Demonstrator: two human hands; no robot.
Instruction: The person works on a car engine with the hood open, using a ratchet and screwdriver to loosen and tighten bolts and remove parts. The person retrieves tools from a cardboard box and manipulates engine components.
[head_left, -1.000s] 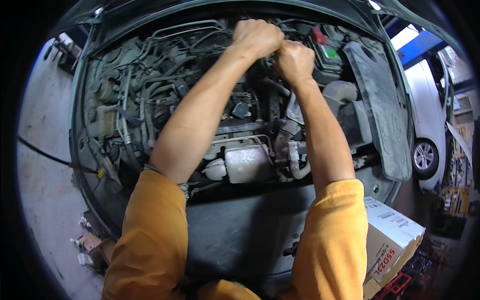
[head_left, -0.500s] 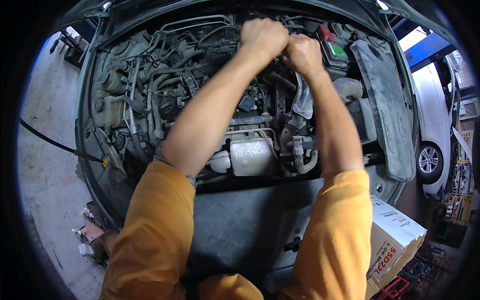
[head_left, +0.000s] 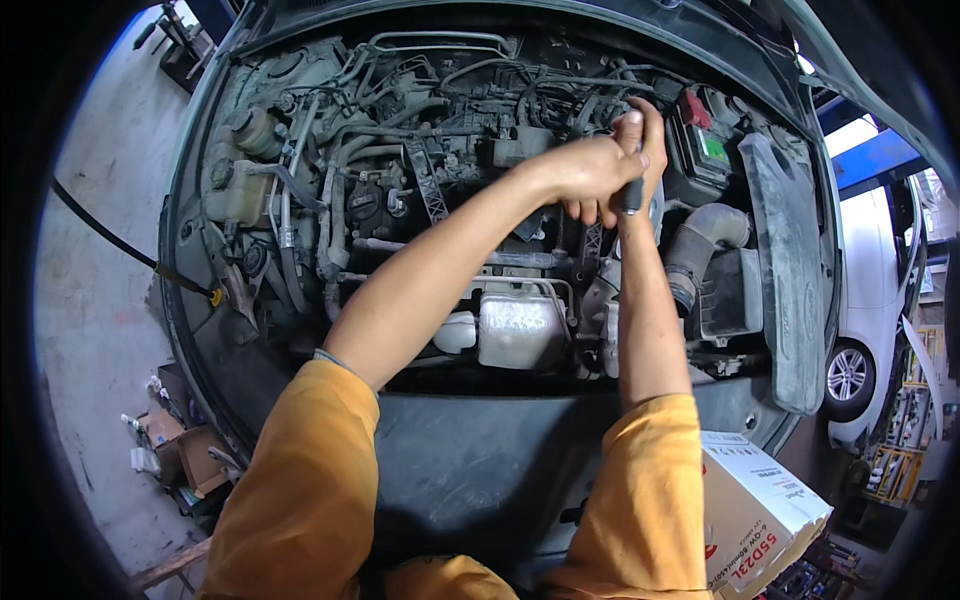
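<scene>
My two hands meet over the right side of an open car engine bay. Between them is a dark rod-like tool handle, its lower end showing in front of my right wrist. My left hand comes across from the left, fingers curled downward and thumb up, closed against the handle. Behind it, my right hand is partly covered, with its fingers bent around at the top. The far end of the tool is hidden by the hands. Close by on the right stands the car battery with a red terminal cover.
A grey air intake hose and a long plastic cover lie to the right. Nearer is a silvery metal shield. A cardboard box stands at the lower right. A coolant reservoir is at left.
The view has shifted, so the engine bay sits lower. My hands, earlier together as closed fists, have turned; the left now lies across the right, and the dark handle has come into sight.
</scene>
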